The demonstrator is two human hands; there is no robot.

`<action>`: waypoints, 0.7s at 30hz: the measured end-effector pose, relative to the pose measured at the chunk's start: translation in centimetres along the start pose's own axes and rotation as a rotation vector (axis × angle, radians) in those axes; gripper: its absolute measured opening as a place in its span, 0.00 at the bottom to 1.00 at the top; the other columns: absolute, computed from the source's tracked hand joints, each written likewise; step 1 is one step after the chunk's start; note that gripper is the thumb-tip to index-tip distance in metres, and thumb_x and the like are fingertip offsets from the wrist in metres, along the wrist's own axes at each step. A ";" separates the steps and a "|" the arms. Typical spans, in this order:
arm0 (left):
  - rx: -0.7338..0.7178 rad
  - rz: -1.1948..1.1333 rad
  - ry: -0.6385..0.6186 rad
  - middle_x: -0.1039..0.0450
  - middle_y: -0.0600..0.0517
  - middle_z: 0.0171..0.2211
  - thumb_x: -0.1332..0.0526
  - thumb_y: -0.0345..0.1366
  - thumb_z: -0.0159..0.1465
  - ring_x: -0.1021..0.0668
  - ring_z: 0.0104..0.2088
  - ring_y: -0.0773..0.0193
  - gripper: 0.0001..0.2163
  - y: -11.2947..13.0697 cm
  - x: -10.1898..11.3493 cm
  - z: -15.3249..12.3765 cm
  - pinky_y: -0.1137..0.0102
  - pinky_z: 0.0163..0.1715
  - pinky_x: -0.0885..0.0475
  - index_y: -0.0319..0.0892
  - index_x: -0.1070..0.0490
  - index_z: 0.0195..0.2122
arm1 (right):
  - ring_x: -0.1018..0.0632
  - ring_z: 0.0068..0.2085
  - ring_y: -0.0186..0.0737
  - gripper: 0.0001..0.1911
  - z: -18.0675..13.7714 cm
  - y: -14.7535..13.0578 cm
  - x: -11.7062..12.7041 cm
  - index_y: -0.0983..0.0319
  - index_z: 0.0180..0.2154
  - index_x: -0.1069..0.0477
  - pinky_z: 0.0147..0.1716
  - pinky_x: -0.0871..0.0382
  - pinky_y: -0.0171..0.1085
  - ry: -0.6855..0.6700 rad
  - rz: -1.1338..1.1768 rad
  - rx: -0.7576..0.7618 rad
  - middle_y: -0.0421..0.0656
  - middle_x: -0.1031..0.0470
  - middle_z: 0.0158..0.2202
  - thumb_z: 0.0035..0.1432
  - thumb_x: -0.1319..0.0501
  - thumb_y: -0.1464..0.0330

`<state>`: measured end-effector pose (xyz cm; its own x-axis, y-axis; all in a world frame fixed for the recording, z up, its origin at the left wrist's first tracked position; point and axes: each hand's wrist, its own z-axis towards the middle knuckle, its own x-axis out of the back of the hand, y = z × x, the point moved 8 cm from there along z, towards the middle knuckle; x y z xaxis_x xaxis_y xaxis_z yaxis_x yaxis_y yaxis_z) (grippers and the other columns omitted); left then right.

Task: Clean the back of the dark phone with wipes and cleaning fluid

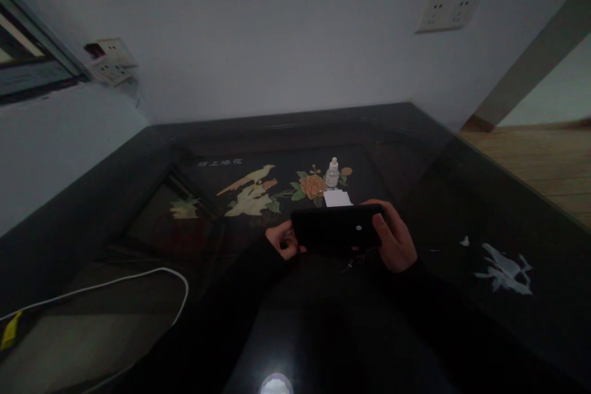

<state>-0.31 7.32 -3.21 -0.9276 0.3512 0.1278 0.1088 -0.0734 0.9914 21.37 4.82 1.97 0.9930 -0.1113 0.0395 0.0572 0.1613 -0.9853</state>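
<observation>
A dark smartphone (330, 229) is held sideways above the table, its near face black apart from a small pale round mark. My right hand (393, 239) grips its right end, thumb on the near face. At the left end, my left hand (283, 240) has its fingers curled against the phone's edge. Just beyond the phone lies a white piece of paper or card (337, 197), its lower part hidden by the phone. Behind that stands a small clear dropper bottle (332, 175) with a white top, upright.
The glossy black table (277, 135) bears a bird-and-flower picture (252, 197) and meets the wall behind. A white cable (115, 282) loops at the left, near a yellow tag (10, 330). Sockets (447, 12) are on the wall. A bright light reflection shows at the bottom.
</observation>
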 end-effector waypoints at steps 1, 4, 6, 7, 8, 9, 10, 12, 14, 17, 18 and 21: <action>0.003 0.011 -0.013 0.32 0.56 0.20 0.42 0.26 0.45 0.23 0.23 0.67 0.11 0.0 0.0 0.0 0.78 0.20 0.35 0.38 0.33 0.31 | 0.29 0.30 0.37 0.16 -0.1 -0.2 0.0 0.57 0.41 0.35 0.18 0.31 0.31 -0.003 -0.016 0.016 0.42 0.33 0.37 0.55 0.47 0.55; 0.046 0.006 -0.035 0.32 0.56 0.19 0.42 0.25 0.44 0.22 0.24 0.66 0.10 -0.2 0.0 0.1 0.78 0.22 0.33 0.38 0.34 0.29 | 0.29 0.32 0.38 0.17 -0.2 -0.8 -0.3 0.57 0.43 0.34 0.20 0.29 0.33 -0.027 -0.048 0.042 0.43 0.33 0.40 0.55 0.46 0.55; 0.042 -0.012 -0.018 0.33 0.57 0.18 0.41 0.26 0.43 0.22 0.23 0.66 0.09 -0.2 0.3 0.1 0.78 0.21 0.33 0.39 0.34 0.28 | 0.28 0.33 0.38 0.17 -0.4 -1.0 -0.6 0.57 0.44 0.33 0.21 0.28 0.33 -0.064 -0.063 0.060 0.44 0.33 0.42 0.55 0.46 0.56; 0.026 -0.009 -0.006 0.33 0.57 0.18 0.41 0.26 0.43 0.23 0.23 0.66 0.09 -0.1 0.4 0.1 0.78 0.21 0.33 0.39 0.35 0.27 | 0.28 0.34 0.39 0.18 -0.5 -1.1 -0.8 0.56 0.44 0.33 0.22 0.28 0.33 -0.090 -0.060 0.059 0.44 0.33 0.43 0.55 0.45 0.56; 0.006 0.004 0.006 0.32 0.57 0.18 0.41 0.26 0.43 0.23 0.23 0.67 0.09 0.0 0.5 0.0 0.78 0.21 0.33 0.39 0.34 0.27 | 0.28 0.34 0.39 0.19 -0.5 -1.0 -1.0 0.56 0.45 0.33 0.22 0.27 0.34 -0.116 -0.048 0.047 0.44 0.33 0.44 0.55 0.45 0.56; -0.014 0.021 0.012 0.31 0.56 0.18 0.41 0.26 0.44 0.23 0.23 0.67 0.09 0.1 0.5 0.0 0.78 0.21 0.34 0.39 0.34 0.28 | 0.28 0.34 0.39 0.20 -0.6 -0.8 -1.2 0.56 0.46 0.33 0.23 0.27 0.34 -0.145 -0.031 0.028 0.44 0.33 0.45 0.54 0.45 0.55; -0.030 0.037 0.012 0.29 0.55 0.19 0.41 0.26 0.44 0.23 0.23 0.67 0.09 0.2 0.5 -0.1 0.78 0.21 0.34 0.40 0.34 0.29 | 0.27 0.34 0.40 0.20 -0.8 -0.7 -1.4 0.57 0.46 0.33 0.22 0.27 0.35 -0.172 -0.015 0.007 0.45 0.32 0.44 0.54 0.45 0.55; -0.049 0.052 0.005 0.27 0.53 0.20 0.41 0.26 0.45 0.24 0.22 0.68 0.11 0.4 0.3 -0.3 0.78 0.20 0.35 0.39 0.34 0.32 | 0.26 0.31 0.40 0.21 -0.9 -0.5 -1.6 0.59 0.43 0.30 0.22 0.27 0.35 -0.204 -0.008 -0.020 0.45 0.29 0.40 0.53 0.45 0.54; -0.066 0.046 0.002 0.27 0.53 0.19 0.42 0.27 0.46 0.24 0.21 0.69 0.11 0.7 0.2 -0.4 0.78 0.20 0.36 0.40 0.35 0.32 | 0.26 0.27 0.39 0.20 -1.0 -0.7 -1.5 0.61 0.39 0.28 0.21 0.28 0.35 -0.195 -0.042 -0.009 0.43 0.27 0.32 0.52 0.44 0.53; -0.101 0.062 -0.010 0.28 0.54 0.18 0.41 0.27 0.46 0.25 0.20 0.68 0.09 1.4 -0.2 -0.6 0.77 0.20 0.35 0.40 0.35 0.31 | 0.27 0.23 0.38 0.19 -1.0 -1.2 -0.7 0.61 0.35 0.27 0.19 0.29 0.34 -0.121 -0.088 0.026 0.41 0.28 0.25 0.51 0.43 0.53; -0.108 0.067 -0.008 0.29 0.54 0.18 0.40 0.28 0.46 0.25 0.20 0.68 0.09 1.6 -0.2 -0.7 0.77 0.20 0.35 0.40 0.34 0.31 | 0.27 0.23 0.38 0.19 -1.0 -1.3 -0.5 0.61 0.34 0.27 0.18 0.30 0.34 -0.099 -0.092 0.029 0.41 0.29 0.24 0.51 0.43 0.53; -0.104 0.089 0.029 0.29 0.54 0.18 0.41 0.29 0.47 0.26 0.19 0.70 0.11 2.0 -0.1 -0.7 0.77 0.20 0.35 0.40 0.33 0.33 | 0.28 0.23 0.37 0.18 -1.2 -1.2 -0.3 0.62 0.32 0.28 0.16 0.30 0.33 -0.070 -0.073 -0.003 0.41 0.30 0.24 0.50 0.42 0.54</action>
<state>-0.30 6.48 -1.27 -0.9259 0.3122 0.2129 0.1550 -0.2001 0.9674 20.90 3.48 2.93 0.9910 -0.0536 0.1229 0.1297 0.1519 -0.9799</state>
